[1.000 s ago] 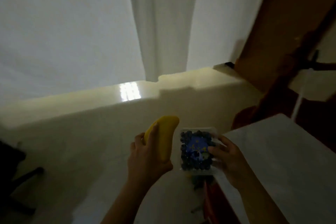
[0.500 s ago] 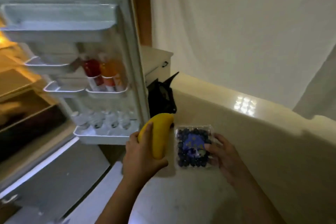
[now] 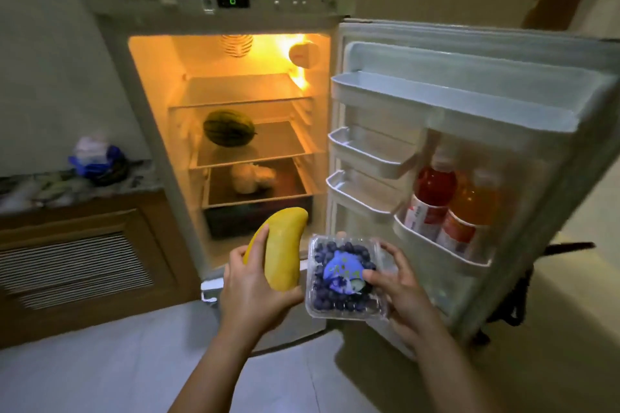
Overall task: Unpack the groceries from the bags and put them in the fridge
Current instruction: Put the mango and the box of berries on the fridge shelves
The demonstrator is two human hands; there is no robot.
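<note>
The left grip (image 3: 255,282) is wrapped round a yellow mango (image 3: 281,248); the right grip (image 3: 399,282) pinches a clear blueberry box (image 3: 342,278) by its edge, thumb on the lid. Both are held just in front of the open fridge (image 3: 214,3). Best to keep the box level and slide each item onto a bare shelf (image 3: 241,90), above the melon (image 3: 228,128), one hand at a time

Yellow mango (image 3: 281,250), blueberry punnet (image 3: 344,278) before open fridge (image 3: 214,3).
</note>
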